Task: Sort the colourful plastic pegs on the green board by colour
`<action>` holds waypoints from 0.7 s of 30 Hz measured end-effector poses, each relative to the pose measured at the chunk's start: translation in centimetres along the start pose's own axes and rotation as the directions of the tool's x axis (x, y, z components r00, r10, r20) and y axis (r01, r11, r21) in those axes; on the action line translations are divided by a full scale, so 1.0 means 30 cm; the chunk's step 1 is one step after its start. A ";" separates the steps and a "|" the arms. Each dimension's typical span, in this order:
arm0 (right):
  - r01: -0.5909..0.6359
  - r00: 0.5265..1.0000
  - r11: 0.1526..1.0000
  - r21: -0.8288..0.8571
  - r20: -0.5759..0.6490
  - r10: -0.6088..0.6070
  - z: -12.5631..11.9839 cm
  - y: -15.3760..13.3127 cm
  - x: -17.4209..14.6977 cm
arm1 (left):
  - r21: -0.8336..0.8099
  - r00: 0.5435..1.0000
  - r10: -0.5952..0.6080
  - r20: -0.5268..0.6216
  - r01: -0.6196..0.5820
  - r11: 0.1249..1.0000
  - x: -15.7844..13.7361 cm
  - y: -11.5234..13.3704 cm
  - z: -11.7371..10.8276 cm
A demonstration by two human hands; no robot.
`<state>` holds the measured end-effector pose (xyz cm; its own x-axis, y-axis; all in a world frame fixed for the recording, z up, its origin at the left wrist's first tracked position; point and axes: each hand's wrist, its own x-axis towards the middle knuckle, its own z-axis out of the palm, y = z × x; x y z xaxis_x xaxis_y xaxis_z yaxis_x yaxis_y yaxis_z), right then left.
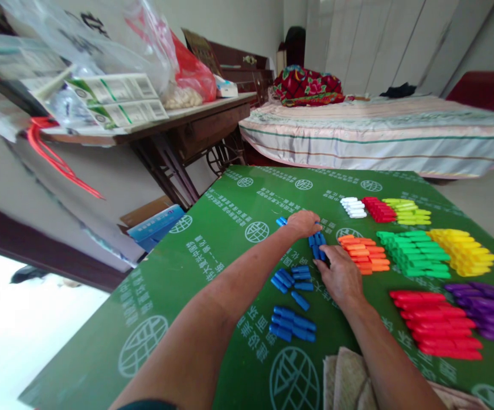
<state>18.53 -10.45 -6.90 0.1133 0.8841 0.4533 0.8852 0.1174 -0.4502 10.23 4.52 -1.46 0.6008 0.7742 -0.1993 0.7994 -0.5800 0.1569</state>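
A small cluster of blue plastic tubes (316, 246), shaped like marker pen caps, lies on the green board (213, 239) between my two hands. My left hand (303, 223) reaches over the far end of the cluster with its fingers bent down on it, and the fingertips are partly hidden. From the near right, my right hand (340, 272) holds the cluster's lower end between thumb and fingers. More blue tubes (281, 221) poke out to the left of my left hand. Closer to me are loose blue tubes (292, 279) and a stacked blue group (292, 323).
Piles of white (353, 207), orange (363, 254), green (413, 253), yellow (460, 251), red (437, 324) and purple tubes (488, 310) line the right. A folded beige cloth (349, 378) lies at the near edge. A cluttered side table (213, 114) and a bed (370, 128) stand beyond.
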 end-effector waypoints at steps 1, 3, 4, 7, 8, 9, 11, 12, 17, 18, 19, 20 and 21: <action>-0.004 1.000 1.000 -0.003 0.004 0.004 0.000 -0.001 0.000 | -0.001 1.000 -0.003 0.001 0.003 1.000 -0.002 0.001 -0.001; -0.011 1.000 1.000 -0.007 0.007 0.011 0.000 -0.002 0.000 | 0.000 1.000 -0.009 0.001 0.009 1.000 -0.005 0.002 -0.003; -0.014 1.000 1.000 -0.009 0.007 0.014 0.001 -0.002 0.000 | 0.001 1.000 -0.013 -0.002 0.013 1.000 -0.007 0.002 -0.004; -0.014 1.000 1.000 -0.024 0.007 0.014 0.003 -0.001 0.000 | 0.010 0.999 -0.038 -0.019 0.038 0.999 -0.009 0.003 -0.005; -0.010 1.000 1.000 -0.027 0.006 0.010 0.004 -0.001 0.000 | 0.014 0.998 -0.051 -0.025 0.052 0.999 -0.010 0.004 -0.006; -0.006 1.000 1.000 -0.028 0.004 0.006 0.005 -0.001 -0.001 | 0.017 0.997 -0.066 -0.031 0.066 0.998 -0.010 0.004 -0.006; -0.001 1.000 1.000 -0.024 -0.007 0.001 0.007 -0.003 -0.002 | 0.021 0.995 -0.091 -0.042 0.092 0.996 -0.012 0.001 -0.008; -0.004 1.000 1.000 -0.021 -0.014 0.003 0.006 -0.004 -0.003 | 0.021 0.994 -0.101 -0.046 0.102 0.995 -0.014 -0.003 -0.011; -0.044 0.998 0.999 -0.010 -0.055 0.043 -0.002 -0.016 -0.006 | 0.014 0.985 -0.156 -0.070 0.157 0.988 -0.041 -0.063 -0.041; -0.052 0.997 0.999 -0.007 -0.062 0.051 -0.005 -0.019 -0.006 | 0.015 0.980 -0.181 -0.080 0.183 0.983 -0.051 -0.084 -0.051; -0.058 0.996 0.998 -0.003 -0.071 0.058 -0.008 -0.022 -0.006 | 0.017 0.973 -0.211 -0.092 0.214 0.977 -0.062 -0.108 -0.062; -0.065 0.994 0.998 0.000 -0.082 0.065 -0.010 -0.025 -0.006 | 0.020 0.964 -0.245 -0.105 0.248 0.968 -0.074 -0.132 -0.073; -0.071 0.992 0.997 0.003 -0.100 0.071 -0.012 -0.028 -0.006 | 0.023 0.953 -0.279 -0.115 0.283 0.959 -0.087 -0.157 -0.084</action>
<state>17.93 -10.86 -6.33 0.2204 0.8408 0.4945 0.8736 0.0554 -0.4834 4.89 5.88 0.76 0.3494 0.9290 -0.1223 0.9367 -0.3428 0.0721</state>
